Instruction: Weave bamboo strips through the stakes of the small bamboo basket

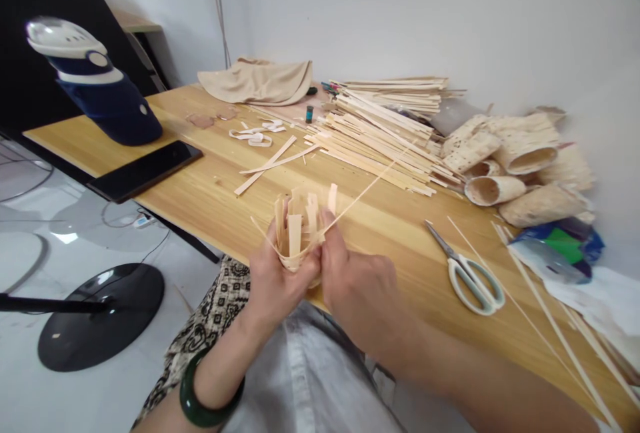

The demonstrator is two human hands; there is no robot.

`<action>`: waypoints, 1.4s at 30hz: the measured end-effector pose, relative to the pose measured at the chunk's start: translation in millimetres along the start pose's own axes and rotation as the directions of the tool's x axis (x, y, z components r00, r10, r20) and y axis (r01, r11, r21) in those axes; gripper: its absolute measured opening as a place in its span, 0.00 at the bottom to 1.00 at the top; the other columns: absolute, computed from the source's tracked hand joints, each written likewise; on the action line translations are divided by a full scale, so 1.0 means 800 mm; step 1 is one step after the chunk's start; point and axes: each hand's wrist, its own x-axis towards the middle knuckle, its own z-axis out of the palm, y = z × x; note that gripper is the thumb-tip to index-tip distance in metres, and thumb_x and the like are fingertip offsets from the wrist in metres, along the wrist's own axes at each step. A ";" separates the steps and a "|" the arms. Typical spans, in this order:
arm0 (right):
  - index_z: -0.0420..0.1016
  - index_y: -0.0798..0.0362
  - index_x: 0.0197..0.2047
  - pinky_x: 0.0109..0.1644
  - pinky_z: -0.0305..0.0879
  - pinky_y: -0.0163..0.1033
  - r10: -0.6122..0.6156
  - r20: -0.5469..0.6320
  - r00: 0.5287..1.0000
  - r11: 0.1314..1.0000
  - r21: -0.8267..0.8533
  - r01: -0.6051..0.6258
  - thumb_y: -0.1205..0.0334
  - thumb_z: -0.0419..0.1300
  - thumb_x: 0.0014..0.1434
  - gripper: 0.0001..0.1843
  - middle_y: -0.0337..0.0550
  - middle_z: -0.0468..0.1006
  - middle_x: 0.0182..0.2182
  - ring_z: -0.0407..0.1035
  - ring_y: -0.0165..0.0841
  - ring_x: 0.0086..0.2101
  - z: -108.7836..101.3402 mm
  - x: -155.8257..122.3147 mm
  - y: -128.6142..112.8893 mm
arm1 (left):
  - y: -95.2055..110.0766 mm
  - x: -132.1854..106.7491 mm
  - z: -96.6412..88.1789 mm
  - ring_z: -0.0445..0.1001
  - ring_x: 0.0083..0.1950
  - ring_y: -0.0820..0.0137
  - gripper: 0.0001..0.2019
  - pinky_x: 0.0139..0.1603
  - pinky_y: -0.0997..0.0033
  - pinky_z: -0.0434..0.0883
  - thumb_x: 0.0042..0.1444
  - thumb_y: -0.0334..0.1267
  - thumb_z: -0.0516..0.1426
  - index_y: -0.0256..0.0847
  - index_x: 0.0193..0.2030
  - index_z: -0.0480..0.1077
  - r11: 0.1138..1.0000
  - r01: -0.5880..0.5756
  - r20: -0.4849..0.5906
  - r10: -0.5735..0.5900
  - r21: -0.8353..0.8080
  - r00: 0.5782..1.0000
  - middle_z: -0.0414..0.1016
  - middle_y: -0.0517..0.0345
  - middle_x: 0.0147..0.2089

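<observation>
A small half-woven basket (295,238) of pale flat strips is held near the table's front edge, its upright strips pointing up and away from me. Around its left side and base wraps my left hand (273,279), fingers closed, thumb against the lower weave. My right hand (357,286) pinches a thin weaving strip (367,189) at the basket's right rim. That strip's free length slants up to the right over the table. The basket's underside and some fingertips are hidden.
White-handled scissors (473,279) and long thin strips (545,313) lie to the right. Behind are a strip pile (380,133), woven tubes (520,153), a spool (309,114) and folded cloth (260,81). A phone (147,169) and blue bottle (107,96) stand left.
</observation>
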 end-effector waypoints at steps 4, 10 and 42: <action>0.66 0.61 0.67 0.22 0.55 0.40 0.165 0.054 0.985 0.939 0.296 -0.173 0.66 0.49 0.68 0.26 0.46 0.80 0.23 0.69 0.36 0.18 0.001 0.007 0.006 | 0.000 0.000 -0.002 0.83 0.47 0.56 0.30 0.51 0.60 0.78 0.54 0.43 0.66 0.39 0.63 0.69 1.000 -0.025 0.003 0.025 -0.010 1.000 0.84 0.49 0.50; 0.68 0.51 0.50 0.20 0.54 0.31 0.235 0.441 0.866 0.262 0.829 -0.493 0.59 0.58 0.63 0.12 0.23 0.66 0.13 0.57 0.26 0.14 -0.007 0.032 0.026 | 0.001 0.003 0.002 0.81 0.41 0.59 0.22 0.42 0.63 0.77 0.53 0.45 0.65 0.37 0.53 0.74 0.965 0.162 0.102 -0.144 -0.205 0.984 0.85 0.50 0.43; 0.66 0.49 0.37 0.17 0.51 0.28 0.162 0.447 0.880 0.066 0.885 -0.461 0.53 0.65 0.60 0.12 0.23 0.66 0.13 0.53 0.22 0.12 -0.011 0.037 0.033 | -0.003 0.005 0.011 0.80 0.32 0.61 0.14 0.31 0.66 0.76 0.51 0.47 0.63 0.39 0.38 0.74 0.796 0.385 0.256 -0.295 -0.467 0.921 0.81 0.57 0.29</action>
